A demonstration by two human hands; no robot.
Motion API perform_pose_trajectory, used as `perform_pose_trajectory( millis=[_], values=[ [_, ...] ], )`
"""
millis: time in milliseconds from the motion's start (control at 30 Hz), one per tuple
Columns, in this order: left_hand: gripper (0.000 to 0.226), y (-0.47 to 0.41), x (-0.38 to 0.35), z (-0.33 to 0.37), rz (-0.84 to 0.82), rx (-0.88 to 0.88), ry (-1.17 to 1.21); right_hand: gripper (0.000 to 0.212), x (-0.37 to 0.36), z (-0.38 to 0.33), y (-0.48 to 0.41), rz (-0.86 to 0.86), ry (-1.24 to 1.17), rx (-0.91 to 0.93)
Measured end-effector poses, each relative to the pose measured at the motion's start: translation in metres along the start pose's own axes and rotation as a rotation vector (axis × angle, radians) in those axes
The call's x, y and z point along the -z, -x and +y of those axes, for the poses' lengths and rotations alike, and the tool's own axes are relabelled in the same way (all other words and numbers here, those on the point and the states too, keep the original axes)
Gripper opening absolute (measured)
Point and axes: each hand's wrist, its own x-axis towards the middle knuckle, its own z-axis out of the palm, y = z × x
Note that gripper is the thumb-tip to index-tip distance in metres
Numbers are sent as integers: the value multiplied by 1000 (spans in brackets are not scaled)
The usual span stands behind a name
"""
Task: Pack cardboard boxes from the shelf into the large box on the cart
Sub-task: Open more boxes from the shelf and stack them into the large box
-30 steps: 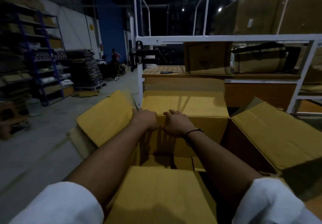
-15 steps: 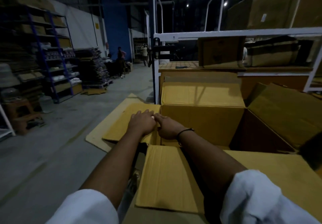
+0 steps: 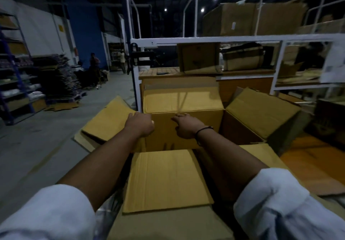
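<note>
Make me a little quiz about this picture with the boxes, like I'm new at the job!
1. True or false: the large box is taped shut on top.
2. Pick one: which wrist wears the black band? A) left B) right C) both
3. Fill in the blank: the left hand and the right hand both hold the large box's far ____.

Key:
1. False, its flaps are folded open.
2. B.
3. Edge.
</note>
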Motion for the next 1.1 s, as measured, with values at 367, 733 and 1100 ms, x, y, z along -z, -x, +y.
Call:
perform_pose_trajectory(
  millis=[367, 733, 1100],
  values=[
    [51, -7, 54, 128, 31, -227, -152, 58, 23, 146, 53, 67, 162, -328],
    [38, -12, 65, 285, 31, -381, -160, 53, 31, 242, 92, -13, 8, -293],
    [38, -24, 99, 414, 116, -435, -18, 37, 93, 350, 131, 233, 21, -262]
  ],
)
